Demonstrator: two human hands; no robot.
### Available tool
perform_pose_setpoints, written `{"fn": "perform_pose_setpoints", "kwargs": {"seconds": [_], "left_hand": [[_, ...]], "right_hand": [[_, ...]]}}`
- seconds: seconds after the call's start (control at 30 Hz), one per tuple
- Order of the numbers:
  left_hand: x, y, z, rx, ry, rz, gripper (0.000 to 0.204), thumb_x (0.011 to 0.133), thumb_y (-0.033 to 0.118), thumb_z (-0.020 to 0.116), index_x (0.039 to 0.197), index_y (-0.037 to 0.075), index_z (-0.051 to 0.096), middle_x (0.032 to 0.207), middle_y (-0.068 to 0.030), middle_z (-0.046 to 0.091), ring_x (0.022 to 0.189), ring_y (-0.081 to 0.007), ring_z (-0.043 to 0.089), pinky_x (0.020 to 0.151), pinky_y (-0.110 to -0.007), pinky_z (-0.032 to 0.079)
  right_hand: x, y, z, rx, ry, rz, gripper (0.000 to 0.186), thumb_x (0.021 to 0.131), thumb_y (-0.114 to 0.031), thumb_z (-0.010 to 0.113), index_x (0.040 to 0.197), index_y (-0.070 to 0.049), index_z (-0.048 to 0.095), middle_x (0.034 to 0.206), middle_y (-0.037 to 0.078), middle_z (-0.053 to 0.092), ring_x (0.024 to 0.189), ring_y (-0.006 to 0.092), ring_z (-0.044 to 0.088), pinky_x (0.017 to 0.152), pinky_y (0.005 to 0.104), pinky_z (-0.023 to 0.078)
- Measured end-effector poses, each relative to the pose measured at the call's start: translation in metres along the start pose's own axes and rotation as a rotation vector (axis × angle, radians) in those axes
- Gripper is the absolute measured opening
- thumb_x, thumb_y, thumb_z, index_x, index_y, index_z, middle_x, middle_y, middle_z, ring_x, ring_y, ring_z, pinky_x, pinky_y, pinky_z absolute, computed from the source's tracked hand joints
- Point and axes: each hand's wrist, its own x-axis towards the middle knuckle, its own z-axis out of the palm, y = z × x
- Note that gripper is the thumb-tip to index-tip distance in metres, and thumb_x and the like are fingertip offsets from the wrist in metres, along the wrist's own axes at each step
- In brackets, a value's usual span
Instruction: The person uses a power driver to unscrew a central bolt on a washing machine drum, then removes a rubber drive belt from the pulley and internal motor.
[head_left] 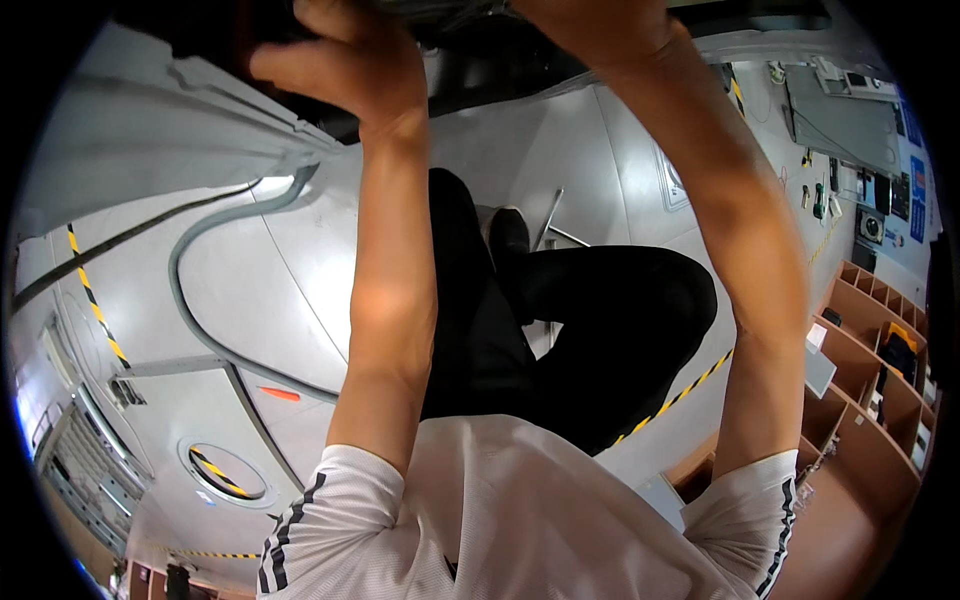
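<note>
Dark panel (300, 25), top edge of frame | left hand (340, 60) grip curled over its rim, holding | right hand (590, 25) grip cut off, cannot tell | likely stiff, heavy; take by rim | grey hose (190, 250) left, wooden shelves (860, 340) right

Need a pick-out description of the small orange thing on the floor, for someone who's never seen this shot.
Start at the pale grey floor left of the left forearm. Follow the grey hose curving down that floor to its lower bend. The orange marker lies just beside it: a short, flat strip, the only solid orange item there, unlike the yellow-black striped tape.
</note>
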Motion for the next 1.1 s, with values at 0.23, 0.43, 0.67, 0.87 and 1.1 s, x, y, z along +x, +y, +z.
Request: {"fn": "perform_pose_setpoints", "kwargs": {"seconds": [0.23,0.43,0.67,0.87,1.1], "left_hand": [[0.008,-0.001,-0.009,0.018,-0.036,-0.007,0.042,0.095,0.032,0.045,0.093,-0.008,0.032,0.091,-0.0171,0.041,0.084,-0.0206,0.046,0.079,-0.03,0.039],[0.007,0.015,-0.017,0.01,-0.079,-0.08,0.033,0.09,0.015,0.049,0.106,-0.012,0.038,0.105,-0.0234,0.047,0.097,-0.0313,0.048,0.088,-0.038,0.038],[0.015,0.022,-0.018,-0.051,-0.111,-0.144,0.043,0.091,0.016,0.054,0.12,-0.009,0.035,0.121,-0.0176,0.044,0.111,-0.0232,0.046,0.095,-0.033,0.037],[-0.005,0.032,-0.037,0.092,-0.23,-0.266,0.056,0.088,0.02,0.061,0.127,-0.008,0.03,0.124,-0.0184,0.04,0.117,-0.0234,0.039,0.1,-0.033,0.03],[-0.016,0.027,-0.033,0.127,-0.179,-0.338,0.057,0.087,0.022,0.06,0.125,-0.009,0.032,0.116,-0.0282,0.038,0.106,-0.0379,0.037,0.093,-0.041,0.031]], "right_hand": [[-0.003,-0.019,0.002,0.004,-0.079,0.14,0.017,0.061,-0.025,0.074,0.078,-0.023,0.073,0.086,-0.004,0.059,0.073,0.0133,0.054,0.065,0.0291,0.038],[0.017,-0.039,-0.023,0.102,-0.326,0.425,0.019,0.064,-0.028,0.077,0.081,-0.021,0.071,0.079,-0.002,0.061,0.064,0.0138,0.055,0.06,0.028,0.038],[0.032,-0.029,-0.013,0.292,-0.283,0.524,0.014,0.062,-0.02,0.076,0.075,-0.016,0.07,0.074,0.0,0.063,0.061,0.019,0.06,0.053,0.0304,0.044],[0.02,-0.026,-0.01,0.247,-0.18,0.41,0.013,0.064,-0.019,0.073,0.077,-0.02,0.071,0.061,-0.002,0.057,0.047,0.0179,0.054,0.044,0.0294,0.04],[0.017,-0.028,-0.014,0.089,-0.331,0.295,0.02,0.063,-0.032,0.077,0.08,-0.025,0.071,0.07,-0.01,0.059,0.047,0.0111,0.048,0.045,0.0271,0.03]]}}
